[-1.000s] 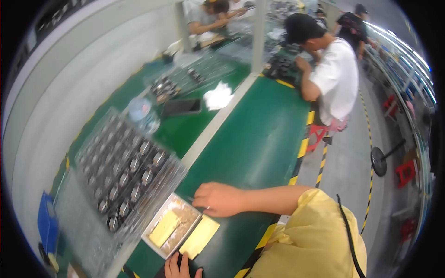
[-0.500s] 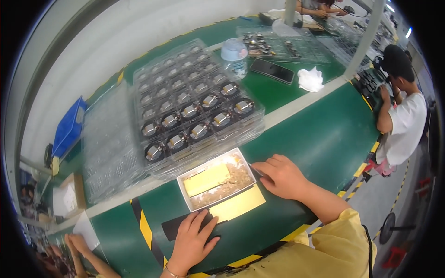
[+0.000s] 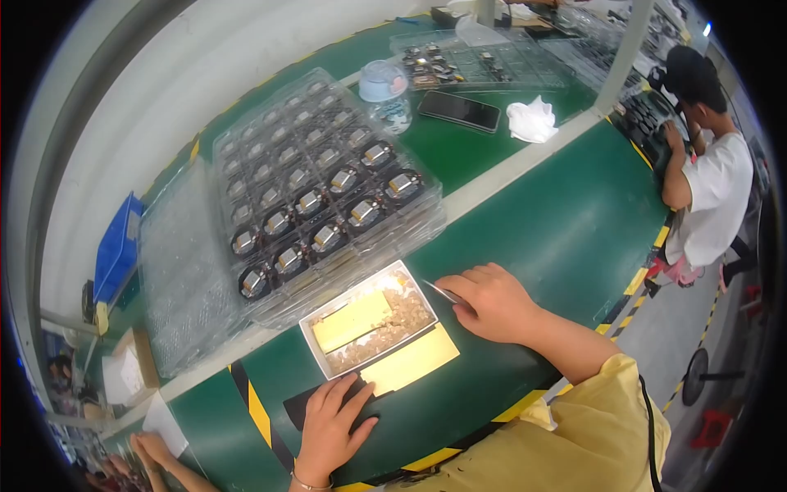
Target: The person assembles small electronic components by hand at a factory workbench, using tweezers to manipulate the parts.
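The left hand (image 3: 332, 422) lies palm down with its fingers (image 3: 358, 402) spread and gripping nothing, the tips resting where a flat, matte black strip (image 3: 298, 407) meets the end of a smooth yellow sheet (image 3: 420, 359). The right hand (image 3: 494, 305) has its fingers curled shut around a slim, silvery tool (image 3: 437, 289), whose narrow tip points left, just beside the short wall of a shallow white box (image 3: 312, 344). That rectangular, stiff-walled box sits between the two sets of fingers, ahead of the left ones; inside are a crumbly heap of tan scraps (image 3: 410, 314) and a flat yellow slip (image 3: 352, 321) with straight edges. Beyond the box, farther from both hands' fingers, stand stacked trays (image 3: 403, 232) of clear, glossy plastic, their square pockets holding round dark parts (image 3: 325, 238) topped with silvery blocks. Under the hands spreads a smooth green worktop (image 3: 533, 217) with a soft sheen.
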`<move>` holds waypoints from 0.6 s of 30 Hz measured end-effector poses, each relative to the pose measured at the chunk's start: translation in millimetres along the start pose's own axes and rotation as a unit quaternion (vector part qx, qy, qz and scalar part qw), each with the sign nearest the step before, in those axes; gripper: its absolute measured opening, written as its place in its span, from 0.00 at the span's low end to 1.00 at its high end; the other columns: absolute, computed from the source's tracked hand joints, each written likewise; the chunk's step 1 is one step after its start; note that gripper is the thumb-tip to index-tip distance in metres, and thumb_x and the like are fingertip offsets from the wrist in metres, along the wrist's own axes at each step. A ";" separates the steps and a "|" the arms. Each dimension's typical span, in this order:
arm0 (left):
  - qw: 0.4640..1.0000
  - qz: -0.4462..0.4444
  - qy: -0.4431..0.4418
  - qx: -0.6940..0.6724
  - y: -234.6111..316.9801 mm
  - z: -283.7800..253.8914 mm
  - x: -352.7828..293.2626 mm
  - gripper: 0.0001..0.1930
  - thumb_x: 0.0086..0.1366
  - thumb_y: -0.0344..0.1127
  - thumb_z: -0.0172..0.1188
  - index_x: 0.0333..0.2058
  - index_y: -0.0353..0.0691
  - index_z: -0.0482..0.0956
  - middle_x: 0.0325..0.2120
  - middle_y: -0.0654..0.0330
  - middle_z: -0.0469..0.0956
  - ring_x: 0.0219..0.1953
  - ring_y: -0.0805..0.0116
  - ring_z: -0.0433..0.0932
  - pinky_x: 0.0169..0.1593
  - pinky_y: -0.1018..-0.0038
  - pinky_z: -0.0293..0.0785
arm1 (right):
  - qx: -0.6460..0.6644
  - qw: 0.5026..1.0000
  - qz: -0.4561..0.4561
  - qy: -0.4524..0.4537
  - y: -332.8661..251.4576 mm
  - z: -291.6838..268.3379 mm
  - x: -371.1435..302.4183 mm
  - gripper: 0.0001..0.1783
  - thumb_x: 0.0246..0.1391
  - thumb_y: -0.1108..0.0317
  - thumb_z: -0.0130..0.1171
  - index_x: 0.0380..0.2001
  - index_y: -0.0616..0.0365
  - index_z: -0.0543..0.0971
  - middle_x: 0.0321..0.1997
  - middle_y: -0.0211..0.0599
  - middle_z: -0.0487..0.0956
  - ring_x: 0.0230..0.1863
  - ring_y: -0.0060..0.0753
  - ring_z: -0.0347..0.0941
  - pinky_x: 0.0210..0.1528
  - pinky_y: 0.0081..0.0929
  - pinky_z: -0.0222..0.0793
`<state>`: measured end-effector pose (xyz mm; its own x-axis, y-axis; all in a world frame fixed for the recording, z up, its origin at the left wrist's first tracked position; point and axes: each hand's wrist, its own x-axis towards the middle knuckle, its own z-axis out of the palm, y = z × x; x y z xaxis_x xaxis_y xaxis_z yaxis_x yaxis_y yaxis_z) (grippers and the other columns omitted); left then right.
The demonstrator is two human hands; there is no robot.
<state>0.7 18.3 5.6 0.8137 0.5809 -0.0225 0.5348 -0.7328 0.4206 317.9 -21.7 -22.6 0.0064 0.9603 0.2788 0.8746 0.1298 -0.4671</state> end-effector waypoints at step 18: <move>1.000 -0.027 0.006 0.009 1.2 1.9 4.7 0.27 0.47 0.36 0.67 0.50 0.43 0.77 0.52 0.54 0.70 0.51 0.50 0.66 0.56 0.61 0.62 | 0.014 1.000 0.011 -0.008 0.6 0.1 -3.1 0.18 0.41 0.73 0.59 0.41 0.54 0.76 0.30 0.37 0.77 0.35 0.43 0.73 0.42 0.37 0.67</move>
<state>5.6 19.5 4.3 0.7809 0.6238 -0.0331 0.5817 -0.7067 0.4027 318.4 -24.6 -23.8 0.0178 0.9667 0.2553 0.8601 0.1154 -0.4969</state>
